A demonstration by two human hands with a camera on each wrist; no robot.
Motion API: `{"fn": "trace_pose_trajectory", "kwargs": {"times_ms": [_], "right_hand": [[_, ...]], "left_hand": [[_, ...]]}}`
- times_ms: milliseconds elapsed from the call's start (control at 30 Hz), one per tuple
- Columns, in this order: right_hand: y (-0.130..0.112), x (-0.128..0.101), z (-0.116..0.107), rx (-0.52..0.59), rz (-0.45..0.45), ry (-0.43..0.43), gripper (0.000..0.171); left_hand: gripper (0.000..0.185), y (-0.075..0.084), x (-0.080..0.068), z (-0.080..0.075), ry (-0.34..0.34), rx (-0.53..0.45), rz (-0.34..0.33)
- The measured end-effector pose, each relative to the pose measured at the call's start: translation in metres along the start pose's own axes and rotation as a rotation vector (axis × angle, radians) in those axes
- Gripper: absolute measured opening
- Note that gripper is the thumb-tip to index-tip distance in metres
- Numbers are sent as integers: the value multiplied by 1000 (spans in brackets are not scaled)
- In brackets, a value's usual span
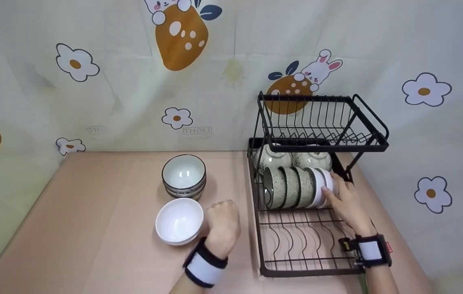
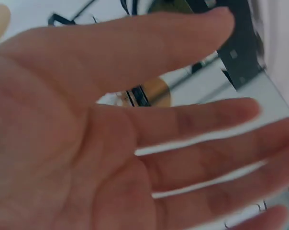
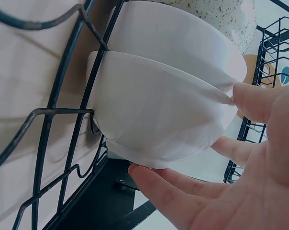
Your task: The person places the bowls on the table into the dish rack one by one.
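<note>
A black two-tier dish rack (image 1: 260,228) stands on the pink table (image 1: 92,228). On its lower tier a row of speckled bowls (image 1: 288,188) stands on edge, ending in two white bowls. My right hand (image 1: 333,196) holds the outermost white bowl (image 1: 326,183), (image 3: 154,110); in the right wrist view the thumb (image 3: 254,100) lies on one side and the fingers (image 3: 168,191) reach under its base. My left hand (image 1: 220,212) hovers beside a stack of white bowls (image 1: 179,220) on the table, palm (image 2: 63,143) open, fingers straight, holding nothing.
A stack of dark-rimmed bowls (image 1: 184,175) sits behind the white stack. Two more speckled bowls (image 1: 272,157) lie upside down at the back of the lower tier. The rack's upper tier (image 1: 321,134) holds nothing. A flower-print cloth (image 1: 113,90) covers the wall.
</note>
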State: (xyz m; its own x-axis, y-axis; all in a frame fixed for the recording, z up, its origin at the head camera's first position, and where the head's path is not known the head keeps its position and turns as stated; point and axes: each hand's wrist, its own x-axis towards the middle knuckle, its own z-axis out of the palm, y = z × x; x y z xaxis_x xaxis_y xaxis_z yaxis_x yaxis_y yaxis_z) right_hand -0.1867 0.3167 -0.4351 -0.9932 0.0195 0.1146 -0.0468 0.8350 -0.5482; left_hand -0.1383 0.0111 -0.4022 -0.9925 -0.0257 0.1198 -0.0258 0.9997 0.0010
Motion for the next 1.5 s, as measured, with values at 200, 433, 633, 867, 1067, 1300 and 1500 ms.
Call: {"fn": "trace_pose_trajectory", "kwargs": {"times_ms": [200, 433, 633, 867, 1067, 1300, 1500], "right_hand": [[-1, 0, 0, 16, 10, 24, 64], [-1, 1, 0, 13, 17, 46, 62], [-2, 0, 0, 13, 25, 41, 63], [-3, 0, 0, 4, 12, 57, 61], [-3, 0, 2, 10, 4, 69, 59], [-4, 0, 1, 1, 4, 71, 59], [-8, -2, 0, -5, -12, 101, 56]], "left_hand": [[11, -24, 17, -3, -127, -85, -120], [17, -36, 28, 4, -244, -114, -196], [17, -36, 30, 10, -266, -183, -210], [18, -36, 28, 7, -228, -118, -181], [15, -39, 23, 0, -156, -25, -123], [8, -39, 13, -9, -16, 17, -79], [7, -35, 2, -18, 158, 13, -31]]}}
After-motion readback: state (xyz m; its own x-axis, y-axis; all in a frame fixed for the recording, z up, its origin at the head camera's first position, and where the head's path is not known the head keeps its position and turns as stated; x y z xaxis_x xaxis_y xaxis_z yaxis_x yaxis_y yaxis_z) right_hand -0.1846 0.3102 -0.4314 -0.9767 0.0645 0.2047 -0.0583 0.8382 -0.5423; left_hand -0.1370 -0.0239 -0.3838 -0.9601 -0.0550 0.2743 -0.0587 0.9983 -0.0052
